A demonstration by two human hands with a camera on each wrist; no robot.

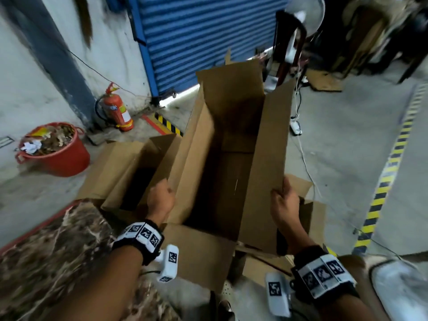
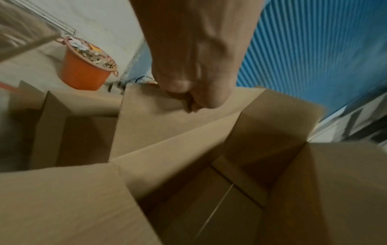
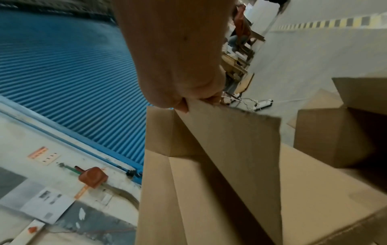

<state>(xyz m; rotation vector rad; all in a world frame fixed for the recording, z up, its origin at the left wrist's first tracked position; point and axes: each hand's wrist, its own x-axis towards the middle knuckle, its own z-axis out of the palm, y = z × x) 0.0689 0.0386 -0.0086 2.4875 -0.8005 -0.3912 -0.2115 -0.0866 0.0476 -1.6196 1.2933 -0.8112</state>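
Observation:
A tall brown cardboard box [image 1: 231, 140] stands open in front of me with its flaps raised and nothing visible inside. My left hand [image 1: 161, 196] grips the near corner of its left flap [image 2: 159, 119], fingers curled over the edge. My right hand [image 1: 283, 201] pinches the near corner of the right flap [image 3: 236, 132]. In the left wrist view the left hand [image 2: 188, 92] closes on the flap's top edge; in the right wrist view the right hand [image 3: 188, 92] does the same on its flap.
A second open box [image 1: 129, 167] lies to the left and more cardboard [image 1: 308, 205] behind the right flap. A red bucket [image 1: 55, 149] of scraps and a fire extinguisher [image 1: 118, 110] stand by the wall. A blue roller shutter [image 1: 208, 33], a cable with power strip [image 1: 296, 128] and striped floor tape [image 1: 389, 172] surround the spot.

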